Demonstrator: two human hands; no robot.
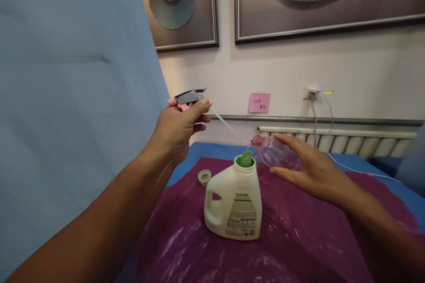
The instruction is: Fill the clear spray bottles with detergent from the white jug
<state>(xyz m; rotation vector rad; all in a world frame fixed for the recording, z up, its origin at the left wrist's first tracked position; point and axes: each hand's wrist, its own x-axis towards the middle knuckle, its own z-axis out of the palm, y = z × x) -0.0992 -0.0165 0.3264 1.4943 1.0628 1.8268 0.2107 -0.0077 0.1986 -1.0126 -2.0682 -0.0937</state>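
Note:
My left hand (177, 130) is closed around a pink and grey trigger spray head (190, 97), whose thin clear dip tube (226, 124) slants down to the right. In my right hand (308, 168) lies a clear spray bottle (277, 152), tilted on its side with its pink neck pointing left. That neck is just above and right of the mouth of a white detergent jug (232, 203). The jug stands upright, uncapped, with a green pouring spout (246, 159) in its opening. Left of its shoulder sits a small translucent cap (204, 177).
Purple plastic sheeting (179, 234) covers much of the blue surface (199, 148). A blue curtain (66, 75) hangs at the left. Behind are a radiator (358, 141), a plugged-in charger (311, 93) with cables, a pink note (259, 102) and framed pictures.

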